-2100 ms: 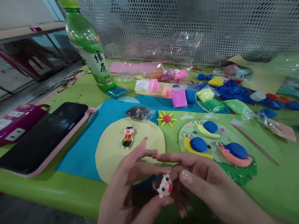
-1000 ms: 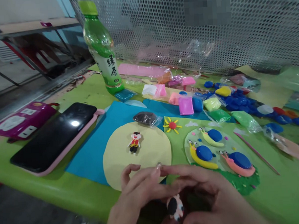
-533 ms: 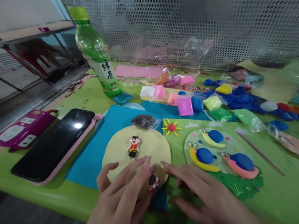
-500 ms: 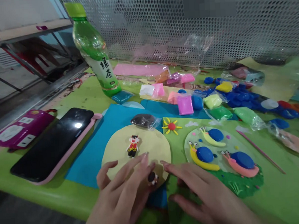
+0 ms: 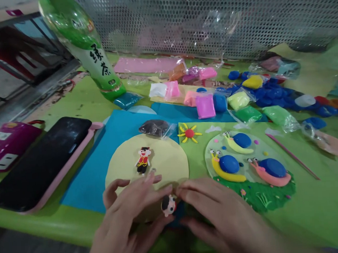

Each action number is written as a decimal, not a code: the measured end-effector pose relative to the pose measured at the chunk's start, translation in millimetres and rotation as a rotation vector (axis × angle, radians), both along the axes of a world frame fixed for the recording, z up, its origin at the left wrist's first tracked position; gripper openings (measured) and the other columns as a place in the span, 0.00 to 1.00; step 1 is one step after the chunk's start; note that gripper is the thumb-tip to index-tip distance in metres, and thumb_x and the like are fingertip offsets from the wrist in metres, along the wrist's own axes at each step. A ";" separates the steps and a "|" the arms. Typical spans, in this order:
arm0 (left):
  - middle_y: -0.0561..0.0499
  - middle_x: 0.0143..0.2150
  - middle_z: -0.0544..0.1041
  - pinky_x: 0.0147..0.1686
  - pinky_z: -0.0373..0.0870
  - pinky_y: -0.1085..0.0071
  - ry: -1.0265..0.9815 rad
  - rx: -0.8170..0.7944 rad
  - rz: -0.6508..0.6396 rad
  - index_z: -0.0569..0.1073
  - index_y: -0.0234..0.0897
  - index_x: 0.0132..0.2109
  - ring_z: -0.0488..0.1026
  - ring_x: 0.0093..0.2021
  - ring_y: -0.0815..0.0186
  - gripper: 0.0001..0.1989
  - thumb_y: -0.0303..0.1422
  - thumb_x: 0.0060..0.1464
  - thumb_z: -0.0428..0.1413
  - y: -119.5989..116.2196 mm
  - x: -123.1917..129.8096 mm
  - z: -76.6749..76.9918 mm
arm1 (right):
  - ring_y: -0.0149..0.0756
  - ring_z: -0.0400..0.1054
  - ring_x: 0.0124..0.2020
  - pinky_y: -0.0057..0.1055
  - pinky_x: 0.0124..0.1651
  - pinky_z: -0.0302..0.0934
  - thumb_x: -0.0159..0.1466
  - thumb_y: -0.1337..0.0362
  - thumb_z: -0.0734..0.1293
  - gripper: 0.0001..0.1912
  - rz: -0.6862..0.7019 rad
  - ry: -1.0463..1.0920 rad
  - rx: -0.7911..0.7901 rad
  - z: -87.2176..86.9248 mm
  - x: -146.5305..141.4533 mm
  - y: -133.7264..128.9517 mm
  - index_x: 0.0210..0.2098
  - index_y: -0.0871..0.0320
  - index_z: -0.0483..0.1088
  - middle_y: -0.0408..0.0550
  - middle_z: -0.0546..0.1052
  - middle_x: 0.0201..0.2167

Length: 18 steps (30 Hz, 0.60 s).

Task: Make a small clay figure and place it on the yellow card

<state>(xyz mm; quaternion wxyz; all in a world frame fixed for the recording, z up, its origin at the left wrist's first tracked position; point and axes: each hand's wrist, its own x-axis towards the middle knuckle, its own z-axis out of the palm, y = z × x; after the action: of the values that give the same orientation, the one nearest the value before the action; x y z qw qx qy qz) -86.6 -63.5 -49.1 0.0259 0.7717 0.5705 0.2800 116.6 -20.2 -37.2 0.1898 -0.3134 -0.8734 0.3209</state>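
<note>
A small clay figure (image 5: pixel 168 206) with a black-and-pale head and a bit of red is held between the thumb and forefinger of my left hand (image 5: pixel 131 215). My right hand (image 5: pixel 218 210) closes on its other side, fingertips at the red part; the figure's body is mostly hidden there. Both hands are over the lower edge of a cream paper disc (image 5: pixel 170 156). On that disc lies another clay figure (image 5: pixel 142 160), with a red vest and black trousers. The disc rests on blue paper (image 5: pixel 87 183). To the right is a green sheet with clay snails (image 5: pixel 230 164) and a clay sun (image 5: pixel 189 133).
A green tea bottle (image 5: pixel 97 62) stands at the back left. Nearer are a black phone (image 5: pixel 43 163) and a purple case (image 5: pixel 14 144). Bagged clay (image 5: pixel 205 105) and blue caps (image 5: pixel 272 92) lie along the back, before a perforated metal panel (image 5: pixel 163 25). A pink stick (image 5: pixel 292 156) lies right.
The small clay figure has turned and come up between my hands, its head now showing more. My right fingers have closed in toward it. The view has shifted slightly right and down.
</note>
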 end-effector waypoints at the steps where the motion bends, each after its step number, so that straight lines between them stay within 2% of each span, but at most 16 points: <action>1: 0.56 0.42 0.80 0.39 0.68 0.66 -0.034 -0.003 -0.010 0.72 0.47 0.47 0.76 0.43 0.64 0.11 0.40 0.59 0.51 -1.3 1.3 -0.9 | 0.42 0.71 0.44 0.36 0.46 0.70 0.63 0.69 0.62 0.13 0.009 0.003 0.004 0.6 -0.8 -0.4 0.47 0.65 0.71 0.54 0.76 0.45; 4: 0.55 0.41 0.80 0.46 0.71 0.64 -0.177 -0.040 0.022 0.69 0.49 0.52 0.75 0.48 0.61 0.17 0.40 0.55 0.56 -7.6 6.8 -5.4 | 0.40 0.72 0.43 0.34 0.46 0.69 0.65 0.67 0.62 0.12 -0.016 0.027 0.013 -0.3 -3.2 -1.4 0.45 0.64 0.71 0.54 0.77 0.44; 6: 0.53 0.41 0.80 0.50 0.71 0.60 -0.229 -0.053 0.055 0.70 0.49 0.52 0.74 0.50 0.58 0.18 0.43 0.54 0.57 -12.3 11.3 -7.8 | 0.38 0.72 0.42 0.31 0.44 0.69 0.64 0.66 0.63 0.10 -0.053 0.073 0.004 -2.9 -4.7 -2.2 0.43 0.63 0.72 0.51 0.78 0.42; 10: 0.51 0.42 0.80 0.52 0.70 0.57 -0.211 -0.017 0.040 0.71 0.47 0.51 0.73 0.52 0.56 0.20 0.44 0.52 0.58 -18.1 16.6 -7.8 | 0.33 0.73 0.41 0.25 0.44 0.67 0.61 0.64 0.69 0.11 -0.121 0.206 -0.016 -6.6 -6.8 -4.2 0.42 0.60 0.73 0.45 0.79 0.41; 12: 0.50 0.42 0.80 0.52 0.70 0.57 -0.158 0.011 0.030 0.72 0.46 0.51 0.73 0.52 0.55 0.19 0.44 0.52 0.58 -18.4 15.7 -5.8 | 0.30 0.73 0.40 0.21 0.44 0.66 0.59 0.63 0.71 0.11 -0.141 0.257 -0.074 -4.9 -7.7 -4.6 0.41 0.61 0.73 0.43 0.79 0.39; 15: 0.51 0.41 0.80 0.54 0.68 0.58 -0.064 0.080 -0.001 0.73 0.43 0.48 0.73 0.53 0.57 0.14 0.37 0.54 0.58 -17.2 10.9 -2.5 | 0.26 0.74 0.38 0.15 0.44 0.65 0.59 0.65 0.71 0.09 -0.139 0.310 -0.209 -0.2 -9.4 -4.6 0.39 0.63 0.75 0.43 0.79 0.35; 18: 0.51 0.39 0.81 0.57 0.63 0.63 0.024 0.156 -0.088 0.74 0.38 0.44 0.69 0.57 0.65 0.10 0.26 0.54 0.58 -17.5 4.9 -0.2 | 0.25 0.74 0.35 0.12 0.43 0.64 0.58 0.66 0.71 0.10 -0.143 0.328 -0.278 2.0 -10.5 -5.3 0.40 0.63 0.75 0.42 0.79 0.32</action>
<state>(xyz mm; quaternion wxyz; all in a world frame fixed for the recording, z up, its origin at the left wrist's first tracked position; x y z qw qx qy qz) -81.7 -81.1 -49.4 -0.0288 0.7989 0.5129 0.3129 106.1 -25.5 -35.2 0.3067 -0.3413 -0.7538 0.4704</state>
